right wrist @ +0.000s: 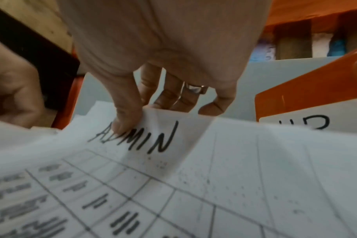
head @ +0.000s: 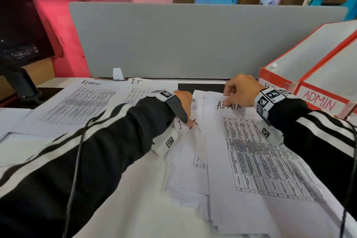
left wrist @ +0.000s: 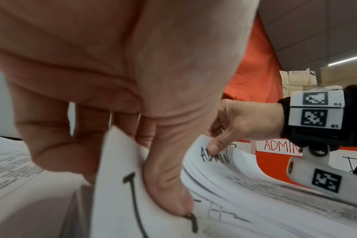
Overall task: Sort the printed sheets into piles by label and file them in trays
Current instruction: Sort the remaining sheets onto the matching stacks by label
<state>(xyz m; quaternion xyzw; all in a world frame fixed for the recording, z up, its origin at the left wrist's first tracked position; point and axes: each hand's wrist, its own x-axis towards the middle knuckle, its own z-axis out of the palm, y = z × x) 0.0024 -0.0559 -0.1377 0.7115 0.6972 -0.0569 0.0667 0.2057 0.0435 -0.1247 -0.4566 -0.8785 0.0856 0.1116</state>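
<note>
At 3 o'clock of the desk [head: 135, 199], pinched at its top edge by the right hand [head: 240, 91]: ADMIN sheet [head: 260, 160], white, hand-lettered black, printed with a gridded table. At 9 o'clock of it, IT sheet [head: 190, 124] gripped by the left hand [head: 184, 100].

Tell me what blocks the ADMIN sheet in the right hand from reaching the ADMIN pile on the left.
The left hand and its forearm lie across the path to the ADMIN pile, holding an IT sheet.

We see matt white paper sheets [head: 257, 160], a smooth grey felt-like divider [head: 193, 40] and glossy orange-edged trays [head: 316, 75].
</note>
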